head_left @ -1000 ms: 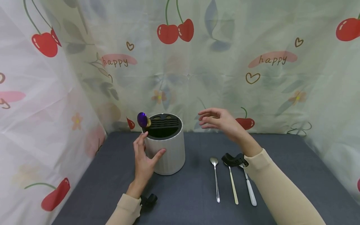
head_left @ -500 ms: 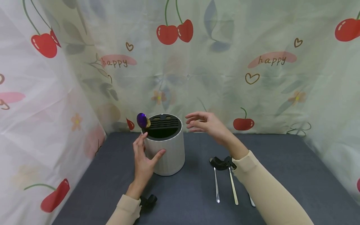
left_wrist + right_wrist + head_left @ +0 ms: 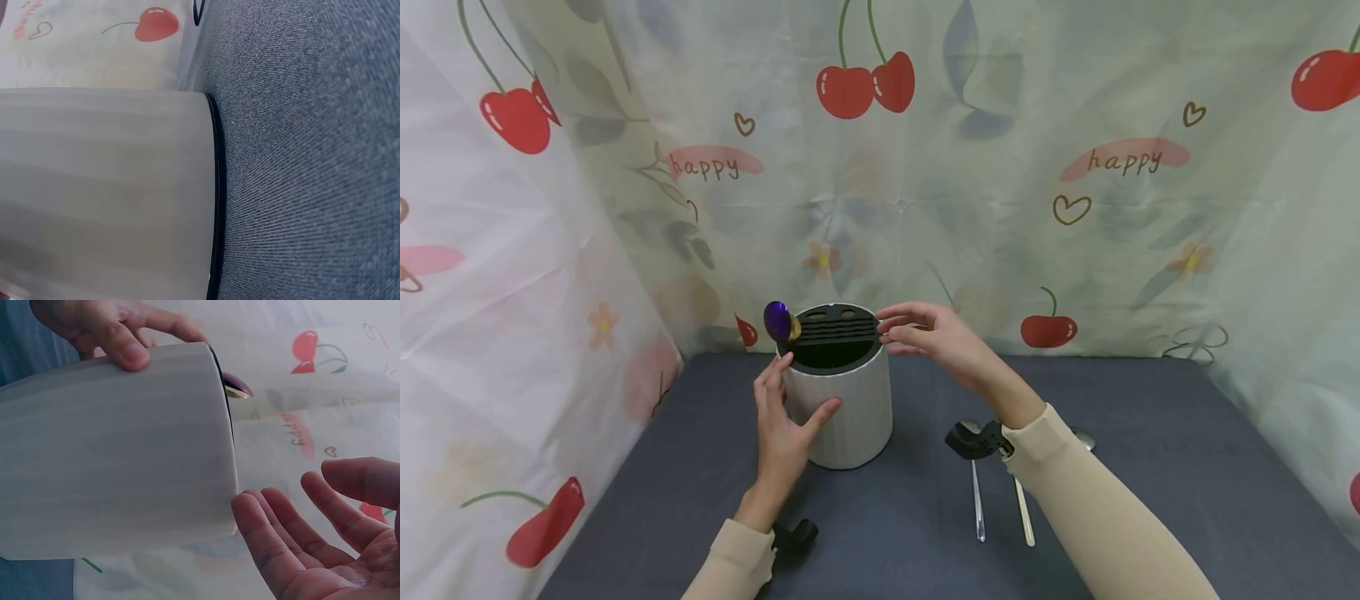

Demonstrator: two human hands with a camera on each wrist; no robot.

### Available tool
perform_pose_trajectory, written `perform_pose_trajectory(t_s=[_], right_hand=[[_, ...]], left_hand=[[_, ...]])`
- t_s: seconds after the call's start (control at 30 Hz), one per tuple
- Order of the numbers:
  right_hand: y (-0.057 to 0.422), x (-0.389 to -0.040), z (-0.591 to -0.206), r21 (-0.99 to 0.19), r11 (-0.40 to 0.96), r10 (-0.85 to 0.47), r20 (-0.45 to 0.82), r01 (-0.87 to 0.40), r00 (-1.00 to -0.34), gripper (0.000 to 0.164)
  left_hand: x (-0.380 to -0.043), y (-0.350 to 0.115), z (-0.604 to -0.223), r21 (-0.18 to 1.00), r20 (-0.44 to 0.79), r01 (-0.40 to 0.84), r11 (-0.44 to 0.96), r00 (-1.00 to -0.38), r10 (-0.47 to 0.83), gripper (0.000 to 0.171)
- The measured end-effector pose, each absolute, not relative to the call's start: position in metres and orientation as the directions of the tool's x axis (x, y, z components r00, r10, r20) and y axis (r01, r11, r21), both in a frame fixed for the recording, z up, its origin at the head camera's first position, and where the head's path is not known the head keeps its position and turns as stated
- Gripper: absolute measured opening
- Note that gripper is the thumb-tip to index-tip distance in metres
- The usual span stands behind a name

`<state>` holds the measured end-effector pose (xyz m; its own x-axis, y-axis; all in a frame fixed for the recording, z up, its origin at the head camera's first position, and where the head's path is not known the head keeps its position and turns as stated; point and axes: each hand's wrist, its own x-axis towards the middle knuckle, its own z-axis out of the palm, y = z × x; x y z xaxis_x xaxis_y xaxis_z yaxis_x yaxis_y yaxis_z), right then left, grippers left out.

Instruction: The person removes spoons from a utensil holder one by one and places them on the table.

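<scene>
A pale ribbed utensil holder [image 3: 850, 417] with a black slotted top stands upright on the table. Out of its left slot sticks a purple spoon head [image 3: 777, 321], with a gold spoon head [image 3: 795, 328] right beside it. My left hand [image 3: 785, 442] grips the holder's left side, thumb across the front and fingers along the side up to the rim. At the right rim is my right hand [image 3: 936, 337], fingers relaxed and nothing between them. In the right wrist view its fingertips [image 3: 247, 503] sit right at the holder's top edge.
On the dark table [image 3: 917, 550] to the right lie a silver spoon [image 3: 977, 504] and a utensil with a cream handle [image 3: 1025, 517]. A third utensil's head [image 3: 1084, 439] shows behind the right sleeve [image 3: 1097, 500]. A printed curtain [image 3: 985, 208] encloses the back and sides.
My right hand has moved left from beyond the holder to its right rim, its sleeve now covering most of the third utensil. The left hand and the holder have stayed put.
</scene>
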<state>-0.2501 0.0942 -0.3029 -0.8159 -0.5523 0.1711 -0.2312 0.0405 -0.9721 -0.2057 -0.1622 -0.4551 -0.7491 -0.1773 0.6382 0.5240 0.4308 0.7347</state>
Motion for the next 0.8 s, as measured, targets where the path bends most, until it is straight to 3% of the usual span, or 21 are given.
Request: perform_pose_trajectory(t_s=[0.8], right_hand=[[0.037,-0.255,-0.303,-0.966,0.024,-0.578,0.195,-0.256,-0.792,0.042]], left_hand=[[-0.205,-0.161,-0.454,0.739,0.629,0.508,0.443,-0.755,-0.183,0.092]])
